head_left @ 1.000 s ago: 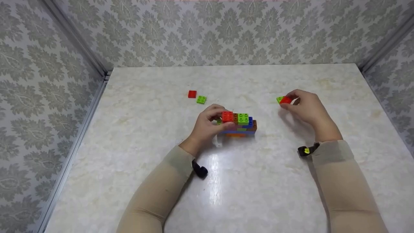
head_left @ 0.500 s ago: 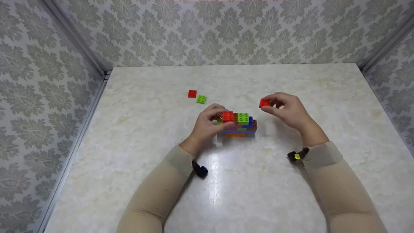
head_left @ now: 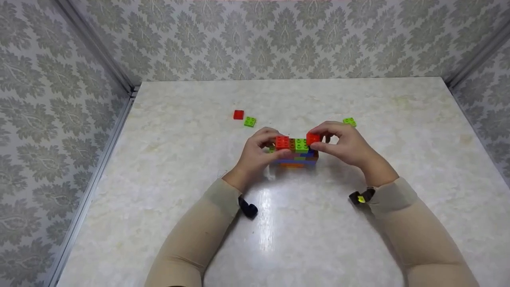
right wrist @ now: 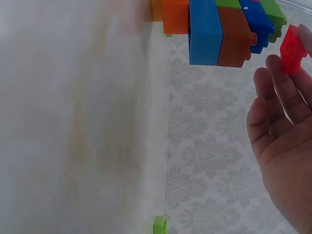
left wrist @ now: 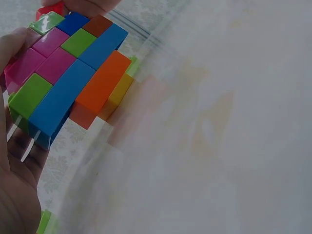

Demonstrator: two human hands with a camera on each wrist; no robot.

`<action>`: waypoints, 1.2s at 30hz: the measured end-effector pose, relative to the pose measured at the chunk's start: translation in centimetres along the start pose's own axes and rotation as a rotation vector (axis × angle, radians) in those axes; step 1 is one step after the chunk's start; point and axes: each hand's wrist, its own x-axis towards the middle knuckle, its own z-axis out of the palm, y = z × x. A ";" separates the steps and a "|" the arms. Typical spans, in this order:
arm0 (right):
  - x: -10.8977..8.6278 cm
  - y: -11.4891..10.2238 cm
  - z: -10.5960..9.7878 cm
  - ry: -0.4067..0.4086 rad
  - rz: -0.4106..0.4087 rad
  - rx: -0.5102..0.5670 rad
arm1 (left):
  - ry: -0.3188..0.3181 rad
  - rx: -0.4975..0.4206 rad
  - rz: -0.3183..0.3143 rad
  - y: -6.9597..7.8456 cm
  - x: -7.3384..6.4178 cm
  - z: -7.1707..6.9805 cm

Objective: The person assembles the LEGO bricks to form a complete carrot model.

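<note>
A stepped structure of toy building bricks (left wrist: 66,105) stands on the table, with blue, orange, pink, brown and green bricks in its layers. At its left end my left hand (head_left: 255,153) grips it, with the thumb in front and fingers behind. On its top sit a red brick (head_left: 282,142) and a green brick (head_left: 301,145). My right hand (head_left: 346,145) pinches a loose red brick (right wrist: 292,50) between thumb and fingers at the structure's upper right end. In the right wrist view a small gap shows between that brick and the structure's studs.
Toward the back left lie a flat red brick (head_left: 238,114) and a lime green brick (head_left: 250,121). Another lime green brick (head_left: 349,121) lies behind my right hand. Patterned wall panels (head_left: 259,40) enclose the pale marbled table (head_left: 179,119) at the back and sides.
My right hand has carried the red brick leftward from beside the lime green brick at the right to the structure's right end. The left hand keeps its grip in place.
</note>
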 end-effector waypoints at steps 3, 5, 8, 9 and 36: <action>0.0 -0.1 0.3 -0.008 -0.022 -0.010 | -0.004 -0.009 0.008 0.0 0.0 0.0; 0.0 -0.2 0.5 -0.008 -0.035 -0.023 | -0.006 -0.013 0.014 0.0 0.0 0.0; 0.1 -0.2 0.7 0.000 -0.052 -0.041 | -0.007 -0.022 0.022 0.1 0.0 0.0; 0.1 -0.1 0.8 0.003 -0.054 -0.044 | -0.006 -0.021 0.023 0.1 0.0 0.0; -0.1 -1.7 1.2 -0.004 -0.042 -0.161 | -0.005 0.006 0.020 0.2 -0.1 0.0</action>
